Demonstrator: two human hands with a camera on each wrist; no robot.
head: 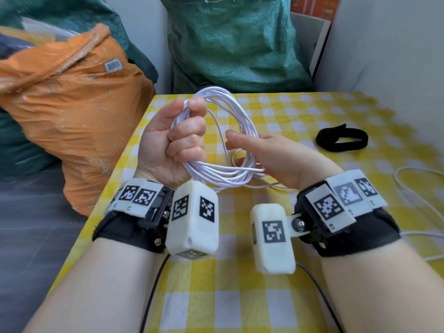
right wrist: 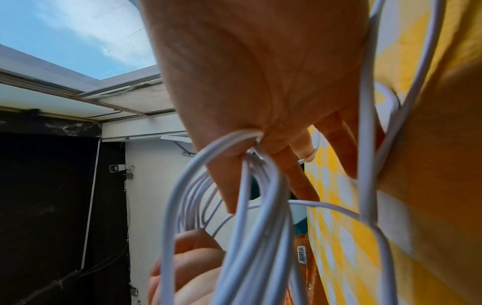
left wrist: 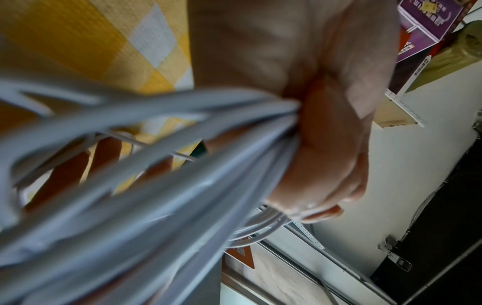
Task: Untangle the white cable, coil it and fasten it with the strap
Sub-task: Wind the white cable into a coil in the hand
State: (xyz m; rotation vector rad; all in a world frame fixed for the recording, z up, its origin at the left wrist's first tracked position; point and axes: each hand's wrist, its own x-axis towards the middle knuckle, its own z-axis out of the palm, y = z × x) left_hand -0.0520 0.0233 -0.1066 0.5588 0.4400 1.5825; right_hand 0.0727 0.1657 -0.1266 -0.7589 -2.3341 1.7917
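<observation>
a: in the head view, where is the white cable (head: 217,138)?

b: wound into a coil and held up above the yellow checked tablecloth (head: 276,306). the left hand (head: 173,143) is fisted round the coil's left side, fingers curled over the bundled strands, thumb pressing at the top. the right hand (head: 271,157) is at the coil's right side; its index finger points left across the loops and strands pass by its palm, its lower fingers tucked behind the loops. how firmly it holds cannot be told here.

a: and the strap (head: 342,140)?

b: a black loop lying flat on the tablecloth, right of the coil and apart from both hands. more white cable trails on the cloth further right. an orange sack (head: 72,111) sits left of the coil, off the table, and a green sack (head: 235,42) stands behind it.

a: the left wrist view?

b: blurred, close strands of the white cable (left wrist: 156,185) fan out from the left hand (left wrist: 326,144), whose fingers are closed tight on the bundle. the checked cloth shows behind.

a: the right wrist view?

b: the right hand (right wrist: 260,82) has several loops of the white cable (right wrist: 247,216) caught between thumb and forefinger, with the other fingers stretched out. the left hand (right wrist: 187,268) shows beyond the coil, wrapped on it.
</observation>
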